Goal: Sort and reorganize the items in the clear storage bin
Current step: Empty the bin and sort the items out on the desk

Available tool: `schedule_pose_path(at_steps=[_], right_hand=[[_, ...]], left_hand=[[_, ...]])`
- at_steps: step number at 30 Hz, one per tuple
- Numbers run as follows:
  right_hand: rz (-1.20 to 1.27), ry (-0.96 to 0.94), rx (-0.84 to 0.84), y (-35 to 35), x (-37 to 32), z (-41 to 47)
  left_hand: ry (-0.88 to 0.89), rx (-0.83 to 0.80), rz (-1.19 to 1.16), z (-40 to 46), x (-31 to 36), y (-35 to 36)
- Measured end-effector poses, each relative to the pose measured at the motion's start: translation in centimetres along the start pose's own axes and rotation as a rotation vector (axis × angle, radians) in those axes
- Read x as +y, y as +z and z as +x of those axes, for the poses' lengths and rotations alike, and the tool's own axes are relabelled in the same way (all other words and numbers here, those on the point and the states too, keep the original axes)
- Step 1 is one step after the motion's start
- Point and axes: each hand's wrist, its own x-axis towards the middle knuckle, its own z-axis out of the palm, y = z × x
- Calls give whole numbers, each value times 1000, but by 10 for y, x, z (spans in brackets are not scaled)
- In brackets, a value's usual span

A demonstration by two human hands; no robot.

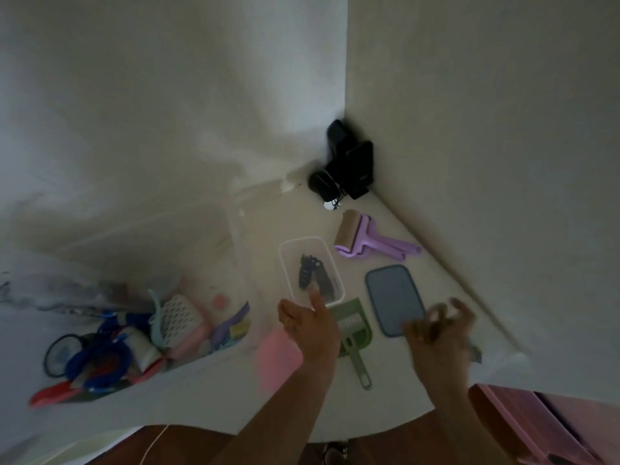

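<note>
Two empty hands (pixel 310 325) (pixel 443 325), one small container (pixel 310 271), one blue lid (pixel 394 298), one storage bin (pixel 231 263).

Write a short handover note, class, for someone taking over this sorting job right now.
Left hand: open, empty, at the near edge of the small clear container, which holds dark clips.
Right hand: blurred, fingers curled, over the blue lid; grip unclear.
Already out on the table: purple lint roller, green dustpan.
Left: the clear storage bin is still crowded with mixed items.
</note>
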Motion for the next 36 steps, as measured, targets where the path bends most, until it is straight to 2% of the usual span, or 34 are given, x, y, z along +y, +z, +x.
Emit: schedule_pose_path(at_steps=[3,6,8,10,13,16,18,21,25,31,36], right_hand=[[-112,-80,-284,64,-39,15],[-190,-166,-475,125,-59,31],[-301,-207,-473,146,-68,37],[-357,-194,-464,156,-77,40],[-427,-169,-466,159,-88,39],[-290,-163,-445,158,-92,41],[-157,-140,-433,147,-99,43],[51,29,-537,108,-120,45],[284,110,-649,22,-154,33],[538,68,-786,-88,-204,-9],[632,54,-858,-111,-231,-46]], left_hand=[[-213,-35,-188,18,8,-2],[-235,-6,-411,19,15,-9],[-256,-52,-638,19,16,-14],[-282,-142,-769,22,13,-19],[-342,-193,-800,20,16,-29],[-366,-219,-809,12,31,-40],[-341,-161,-777,11,38,-47],[-301,-117,-685,8,45,-58],[-168,-360,-431,-6,47,-68],[-65,-518,-491,-46,77,-102],[38,-509,-527,-49,95,-156]])
